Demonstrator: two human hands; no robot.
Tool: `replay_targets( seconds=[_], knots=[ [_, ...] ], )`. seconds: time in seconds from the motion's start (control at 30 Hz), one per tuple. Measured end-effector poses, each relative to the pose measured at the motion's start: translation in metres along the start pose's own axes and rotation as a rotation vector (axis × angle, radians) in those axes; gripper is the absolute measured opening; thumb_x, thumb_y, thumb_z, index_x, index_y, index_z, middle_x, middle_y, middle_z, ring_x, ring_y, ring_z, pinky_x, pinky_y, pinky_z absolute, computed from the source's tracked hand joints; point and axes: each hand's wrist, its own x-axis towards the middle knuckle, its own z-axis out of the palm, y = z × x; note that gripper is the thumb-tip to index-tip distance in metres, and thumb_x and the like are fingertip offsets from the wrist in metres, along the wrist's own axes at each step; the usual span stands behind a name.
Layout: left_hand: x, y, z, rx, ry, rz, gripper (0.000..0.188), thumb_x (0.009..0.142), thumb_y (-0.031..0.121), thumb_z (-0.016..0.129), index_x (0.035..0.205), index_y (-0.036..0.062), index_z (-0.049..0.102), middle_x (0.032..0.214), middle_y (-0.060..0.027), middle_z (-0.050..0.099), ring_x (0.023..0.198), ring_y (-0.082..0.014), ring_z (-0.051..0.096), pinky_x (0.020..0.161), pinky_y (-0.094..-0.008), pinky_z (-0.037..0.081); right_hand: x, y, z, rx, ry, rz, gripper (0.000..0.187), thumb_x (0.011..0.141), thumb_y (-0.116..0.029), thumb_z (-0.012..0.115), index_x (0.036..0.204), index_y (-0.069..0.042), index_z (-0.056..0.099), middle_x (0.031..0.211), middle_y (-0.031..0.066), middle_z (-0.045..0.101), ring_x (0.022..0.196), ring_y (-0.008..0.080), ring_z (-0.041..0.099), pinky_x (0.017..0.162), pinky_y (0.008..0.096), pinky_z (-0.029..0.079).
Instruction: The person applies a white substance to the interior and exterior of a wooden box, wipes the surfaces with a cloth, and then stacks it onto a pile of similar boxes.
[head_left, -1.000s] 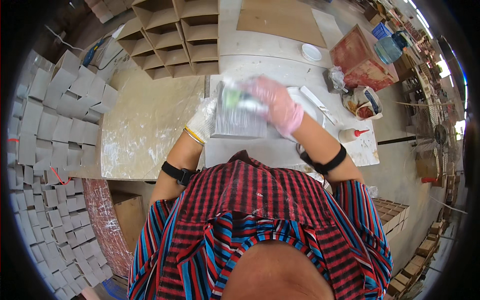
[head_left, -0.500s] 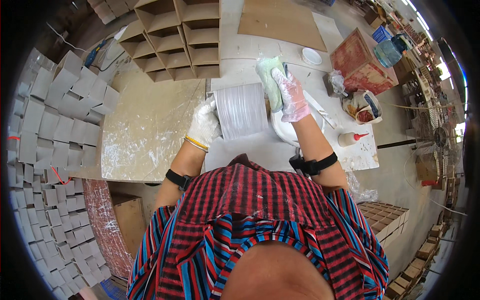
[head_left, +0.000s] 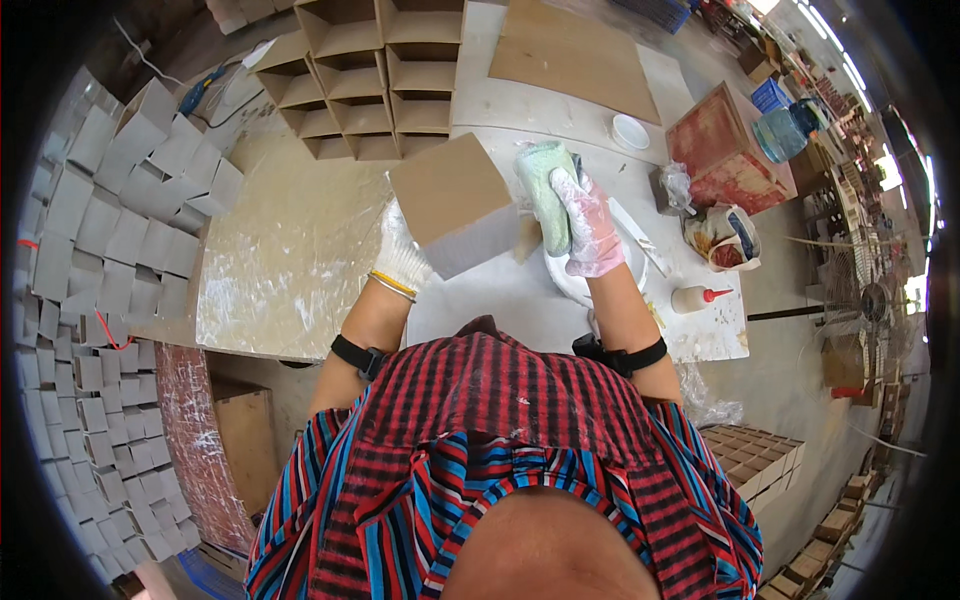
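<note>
My left hand (head_left: 404,245), in a white knit glove with a yellow band at the wrist, grips a square cardboard box (head_left: 452,190) by its left side. The box is tilted, with a plain brown face upward and a pale grey side toward me. My right hand (head_left: 594,232), in a thin whitened glove, is closed round a folded pale-green cloth (head_left: 543,190), just right of the box and apart from it. Below the right hand sits a white basin (head_left: 568,284), partly hidden by the hand and forearm. A white flat stick (head_left: 634,235) lies across its right rim.
A brown compartment stack of boxes (head_left: 420,118) stands at the table's back, beside a cardboard sheet (head_left: 575,60). Rightward are a white bowl (head_left: 630,132), a red-tipped bottle (head_left: 690,299) and a red crate (head_left: 728,140). Many pale boxes (head_left: 100,215) are piled at left.
The box has been turned, so its brown face shows where a streaky whitish side faced up before. My right hand with the cloth has moved slightly nearer to me.
</note>
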Motion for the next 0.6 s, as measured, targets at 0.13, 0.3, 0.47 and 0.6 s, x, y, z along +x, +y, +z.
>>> replay_targets(
  seconds=[0.13, 0.3, 0.47, 0.6],
  knots=[
    [0.008, -0.003, 0.006, 0.196, 0.326, 0.167, 0.044, 0.101, 0.038, 0.039, 0.123, 0.0036, 0.054, 0.122, -0.0132, 0.059, 0.11, -0.0303, 0.058, 0.094, -0.0424, 0.049, -0.007, -0.008, 0.002, -0.19, -0.072, -0.164, 0.037, 0.088, -0.02, 0.066, 0.12, -0.003, 0.059, 0.1, 0.0059, 0.064, 0.085, 0.0146, 0.062, 0.072, 0.0279, 0.051],
    [0.016, -0.007, 0.013, 0.298, 0.333, 0.24, 0.048, 0.1, 0.043, 0.042, 0.121, 0.0023, 0.054, 0.119, -0.0143, 0.059, 0.107, -0.0307, 0.059, 0.09, -0.0425, 0.051, -0.016, -0.004, 0.029, -0.999, -0.094, -0.769, 0.048, 0.081, -0.019, 0.073, 0.125, -0.008, 0.058, 0.101, 0.0132, 0.063, 0.089, 0.0262, 0.063, 0.077, 0.0347, 0.052],
    [0.028, -0.003, -0.004, 0.336, 0.284, 0.217, 0.044, 0.1, 0.037, 0.044, 0.124, 0.0015, 0.052, 0.12, -0.0157, 0.059, 0.107, -0.0287, 0.059, 0.091, -0.0414, 0.05, -0.033, 0.007, 0.049, -1.274, -0.342, -0.995, 0.06, 0.072, -0.017, 0.076, 0.129, -0.013, 0.056, 0.099, 0.012, 0.063, 0.09, 0.0307, 0.062, 0.078, 0.0398, 0.051],
    [0.037, -0.007, -0.022, 0.83, 0.049, 0.552, 0.035, 0.099, 0.033, 0.047, 0.119, 0.0053, 0.055, 0.112, -0.0108, 0.061, 0.1, -0.0243, 0.061, 0.083, -0.0346, 0.053, -0.02, 0.002, 0.037, -1.267, 0.025, -0.677, 0.055, 0.073, -0.016, 0.074, 0.126, -0.013, 0.058, 0.099, 0.012, 0.062, 0.087, 0.0314, 0.063, 0.074, 0.0392, 0.052]
  ],
)
